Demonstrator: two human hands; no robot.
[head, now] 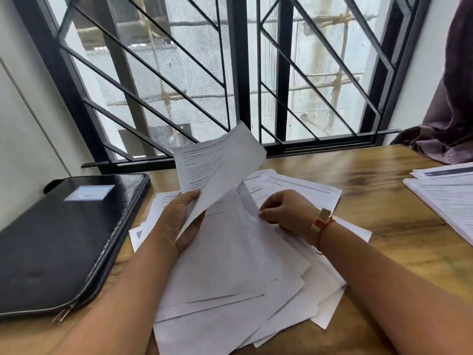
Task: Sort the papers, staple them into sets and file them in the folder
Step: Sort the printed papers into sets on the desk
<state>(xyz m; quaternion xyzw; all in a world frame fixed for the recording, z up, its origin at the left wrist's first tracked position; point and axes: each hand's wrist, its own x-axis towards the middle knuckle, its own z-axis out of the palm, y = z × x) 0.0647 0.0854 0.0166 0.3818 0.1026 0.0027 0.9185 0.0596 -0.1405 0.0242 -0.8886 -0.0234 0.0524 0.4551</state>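
**Sorting papers at a window desk**

A wide black metal-framed window with a diagonal bar grille [240,73] fills the far side of the room. A plain white wall [23,124] closes the left, and a dark purple curtain [450,111] hangs at the far right, its lower folds resting on the desk. Below the window lies a brown wood-grain tabletop [384,201].

On the left of the tabletop a black glossy zip folder [64,239] lies flat and closed. It has a pale rectangular label [89,192] on its far part and a metal zip pull [60,316] at its near corner. In the middle, just right of the folder, a loose fanned pile of white papers [243,290] spreads from the near edge toward the window. A tidier stack of printed pages [448,198] sits at the right edge, well apart from the pile.

The left hand [179,221] grips a printed sheet [220,165] lifted above the pile and tilted, thumb on top and fingers curled beneath. The right hand [286,211] has its fingers curled, pinching the raised edge of a second sheet [243,198] in the pile. An orange thread wristband with a gold-coloured clasp [321,221] circles the right wrist.
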